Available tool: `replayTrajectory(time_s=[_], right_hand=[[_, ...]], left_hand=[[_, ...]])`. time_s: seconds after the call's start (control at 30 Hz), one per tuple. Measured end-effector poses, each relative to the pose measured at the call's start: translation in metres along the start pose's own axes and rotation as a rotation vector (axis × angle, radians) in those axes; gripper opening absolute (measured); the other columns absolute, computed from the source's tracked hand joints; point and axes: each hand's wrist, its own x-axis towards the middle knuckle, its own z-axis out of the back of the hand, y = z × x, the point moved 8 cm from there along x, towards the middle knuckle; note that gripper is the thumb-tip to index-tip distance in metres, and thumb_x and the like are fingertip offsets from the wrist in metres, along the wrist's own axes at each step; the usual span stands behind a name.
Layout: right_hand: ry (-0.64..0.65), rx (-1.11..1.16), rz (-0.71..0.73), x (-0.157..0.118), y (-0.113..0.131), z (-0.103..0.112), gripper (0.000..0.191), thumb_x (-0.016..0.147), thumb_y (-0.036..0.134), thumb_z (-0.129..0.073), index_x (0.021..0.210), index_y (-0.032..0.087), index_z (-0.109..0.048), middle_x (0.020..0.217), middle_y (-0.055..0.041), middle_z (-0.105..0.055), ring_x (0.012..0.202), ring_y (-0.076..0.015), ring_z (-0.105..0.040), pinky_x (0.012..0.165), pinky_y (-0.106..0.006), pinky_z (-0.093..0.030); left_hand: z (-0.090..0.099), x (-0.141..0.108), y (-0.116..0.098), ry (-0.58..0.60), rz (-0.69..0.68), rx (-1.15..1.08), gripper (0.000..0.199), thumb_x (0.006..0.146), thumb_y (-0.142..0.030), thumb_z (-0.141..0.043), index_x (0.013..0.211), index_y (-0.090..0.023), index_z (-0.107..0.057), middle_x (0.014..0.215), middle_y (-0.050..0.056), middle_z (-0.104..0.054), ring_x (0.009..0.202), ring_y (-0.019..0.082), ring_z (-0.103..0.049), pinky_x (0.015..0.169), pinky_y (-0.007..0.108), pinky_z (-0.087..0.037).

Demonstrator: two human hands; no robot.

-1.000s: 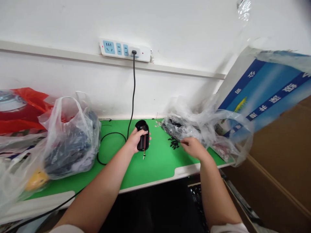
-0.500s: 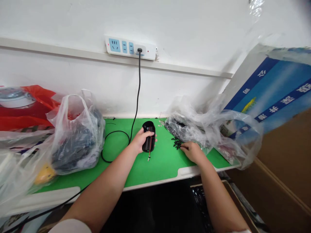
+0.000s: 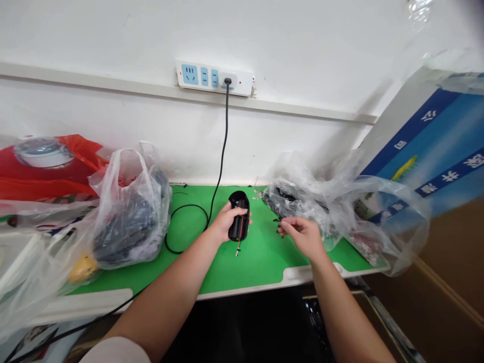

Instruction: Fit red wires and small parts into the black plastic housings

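Gripping the black shell (image 3: 233, 233), the left hand (image 3: 226, 221) wraps its fingers around the sides, thumb pressed inside, above the middle of the green desk (image 3: 260, 267), between its back and front edges; a red wire (image 3: 239, 236) hangs from the shell. Nearer the desk's right end, the right hand (image 3: 302, 235) has thumb and forefinger together at small black parts (image 3: 279, 232); whether they pinch one, I cannot tell. Behind it, a clear bag (image 3: 302, 201) lies toward the back edge.
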Motion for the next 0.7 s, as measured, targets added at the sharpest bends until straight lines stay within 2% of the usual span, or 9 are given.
replayTrajectory(time_s=[0.1, 0.17, 0.23, 0.3, 0.47, 0.7], right_hand=[[0.133, 0.212, -0.026, 0.028, 0.023, -0.036, 0.023, 0.066, 0.035, -0.074, 0.074, 0.016, -0.063, 0.061, -0.0034, -0.065, 0.055, -0.0166, -0.062, 0.055, -0.031, -0.051], [0.233, 0.37, -0.062, 0.046, 0.032, -0.06, 0.033, 0.058, 0.029, -0.08, 0.086, 0.016, -0.065, 0.064, 0.0007, -0.065, 0.051, -0.0131, -0.06, 0.05, -0.027, -0.05], [0.343, 0.477, -0.12, 0.056, 0.033, -0.082, 0.045, 0.054, 0.024, -0.082, 0.095, 0.016, -0.066, 0.065, 0.0025, -0.065, 0.048, -0.0103, -0.059, 0.046, -0.023, -0.049], [0.431, 0.538, -0.201, 0.058, 0.025, -0.098, 0.042, 0.054, 0.022, -0.082, 0.093, 0.014, -0.068, 0.063, 0.0013, -0.066, 0.048, -0.0095, -0.06, 0.047, -0.021, -0.05], [0.423, 0.725, -0.38, 0.05, 0.001, -0.103, 0.03, 0.054, 0.016, -0.083, 0.082, 0.015, -0.07, 0.068, -0.0018, -0.07, 0.061, -0.0127, -0.068, 0.056, -0.018, -0.055], [0.443, 0.81, -0.474, 0.048, -0.01, -0.106, 0.021, 0.065, 0.018, -0.078, 0.084, 0.012, -0.071, 0.074, -0.0042, -0.072, 0.067, -0.0105, -0.069, 0.067, -0.015, -0.057]], left_hand=[[0.001, -0.001, -0.005, -0.004, -0.028, -0.018, 0.044, 0.061, -0.028, -0.071, 0.097, -0.024, -0.046, 0.081, 0.004, -0.065, 0.061, 0.021, -0.064, 0.047, 0.032, -0.051], [0.002, -0.002, -0.009, -0.007, -0.048, -0.03, 0.045, 0.061, -0.028, -0.071, 0.098, -0.024, -0.045, 0.084, 0.004, -0.065, 0.06, 0.021, -0.065, 0.046, 0.032, -0.051], [0.004, -0.003, -0.011, -0.03, -0.056, -0.036, 0.048, 0.06, -0.028, -0.071, 0.1, -0.025, -0.044, 0.082, 0.003, -0.064, 0.059, 0.022, -0.065, 0.045, 0.032, -0.051], [0.007, -0.003, -0.012, -0.07, -0.054, -0.035, 0.051, 0.059, -0.027, -0.071, 0.102, -0.026, -0.044, 0.077, 0.001, -0.062, 0.057, 0.023, -0.064, 0.045, 0.033, -0.051], [0.008, -0.001, -0.013, -0.112, -0.106, -0.04, 0.054, 0.058, -0.022, -0.071, 0.106, -0.026, -0.045, 0.075, 0.0, -0.06, 0.055, 0.022, -0.063, 0.047, 0.032, -0.049], [0.013, 0.002, -0.015, -0.212, -0.234, -0.011, 0.053, 0.054, -0.017, -0.072, 0.103, -0.023, -0.054, 0.078, -0.003, -0.059, 0.06, 0.014, -0.059, 0.059, 0.028, -0.049]])
